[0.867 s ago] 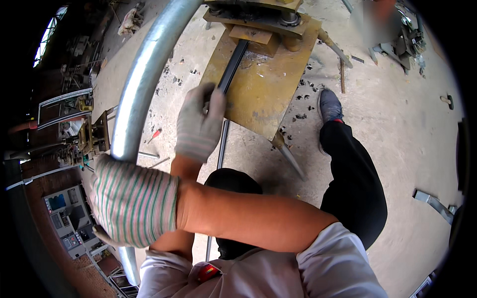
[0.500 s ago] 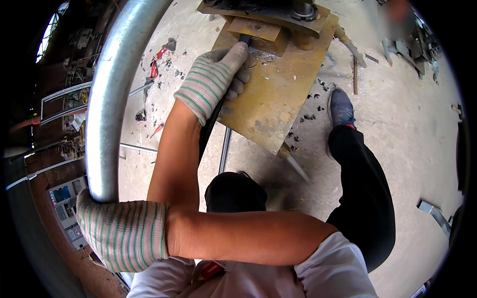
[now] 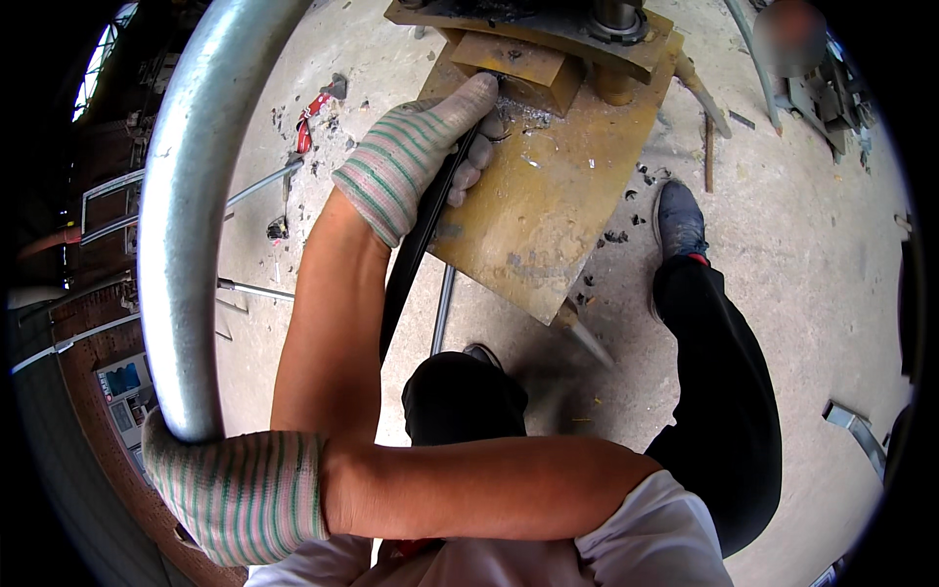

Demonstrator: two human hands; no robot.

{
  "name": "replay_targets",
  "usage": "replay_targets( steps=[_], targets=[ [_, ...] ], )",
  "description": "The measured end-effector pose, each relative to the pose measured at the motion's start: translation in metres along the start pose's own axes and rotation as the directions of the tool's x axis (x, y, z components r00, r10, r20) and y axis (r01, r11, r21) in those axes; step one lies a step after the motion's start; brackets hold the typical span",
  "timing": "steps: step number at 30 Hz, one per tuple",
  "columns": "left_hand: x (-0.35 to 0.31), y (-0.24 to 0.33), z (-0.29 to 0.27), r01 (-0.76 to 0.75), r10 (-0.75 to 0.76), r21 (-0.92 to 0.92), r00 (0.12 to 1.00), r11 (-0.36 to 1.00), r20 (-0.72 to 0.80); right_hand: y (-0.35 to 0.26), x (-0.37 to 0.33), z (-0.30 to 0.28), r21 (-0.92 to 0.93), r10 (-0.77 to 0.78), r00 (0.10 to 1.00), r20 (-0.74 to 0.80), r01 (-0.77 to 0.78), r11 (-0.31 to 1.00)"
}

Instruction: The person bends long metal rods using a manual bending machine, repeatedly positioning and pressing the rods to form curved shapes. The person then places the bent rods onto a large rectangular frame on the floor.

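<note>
My left hand (image 3: pixel 416 157), in a white glove with green and pink stripes, is closed round a long flat black bar (image 3: pixel 421 240). The bar's far end meets a yellow-brown metal block (image 3: pixel 514 68) on a worn metal plate (image 3: pixel 533 230), and my thumb lies at the block's front edge. Crossing over my left forearm, my right arm reaches to the left. My right hand (image 3: pixel 235 494), gloved alike, is wrapped over the near end of a thick, shiny steel pipe (image 3: pixel 186 235); its fingers are partly hidden.
A thick upper plate (image 3: pixel 528 34) with a round post sits above the block. Dark scraps (image 3: pixel 614 237) and a red-and-black object (image 3: pixel 311 122) lie on the concrete floor. Metal parts (image 3: pixel 827 103) stand far right, a square tube (image 3: pixel 856 430) near right. A control panel (image 3: pixel 125 396) is at left.
My right hand and the pipe's end have come nearer to me and slightly left. More of the black bar shows below my left hand, which keeps its grip at the block.
</note>
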State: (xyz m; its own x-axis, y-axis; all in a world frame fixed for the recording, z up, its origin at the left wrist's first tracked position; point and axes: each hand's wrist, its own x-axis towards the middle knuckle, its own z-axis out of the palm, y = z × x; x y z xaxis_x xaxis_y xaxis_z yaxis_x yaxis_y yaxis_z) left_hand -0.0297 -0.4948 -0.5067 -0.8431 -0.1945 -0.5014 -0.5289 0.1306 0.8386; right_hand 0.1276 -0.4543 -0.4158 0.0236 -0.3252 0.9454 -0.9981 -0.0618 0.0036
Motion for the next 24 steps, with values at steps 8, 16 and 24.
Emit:
replay_targets(
  steps=[8, 16, 24],
  targets=[
    [0.0006, 0.0008, -0.0004, -0.003, 0.005, -0.043, 0.999, 0.999, 0.034, -0.0012, -0.0002, 0.0002, 0.002, -0.019, 1.000, 0.004, 0.019, 1.000],
    [0.0022, 0.0010, -0.0005, 0.012, -0.011, -0.030, 1.000, 0.999, 0.023, 0.0006, 0.0003, -0.0018, 0.003, -0.028, 0.999, 0.017, 0.028, 1.000],
    [0.0009, 0.0019, 0.0035, 0.027, -0.026, -0.051, 1.000, 0.998, 0.014, 0.0015, 0.0012, -0.0026, -0.006, -0.041, 0.999, 0.028, 0.041, 0.999]
  ],
)
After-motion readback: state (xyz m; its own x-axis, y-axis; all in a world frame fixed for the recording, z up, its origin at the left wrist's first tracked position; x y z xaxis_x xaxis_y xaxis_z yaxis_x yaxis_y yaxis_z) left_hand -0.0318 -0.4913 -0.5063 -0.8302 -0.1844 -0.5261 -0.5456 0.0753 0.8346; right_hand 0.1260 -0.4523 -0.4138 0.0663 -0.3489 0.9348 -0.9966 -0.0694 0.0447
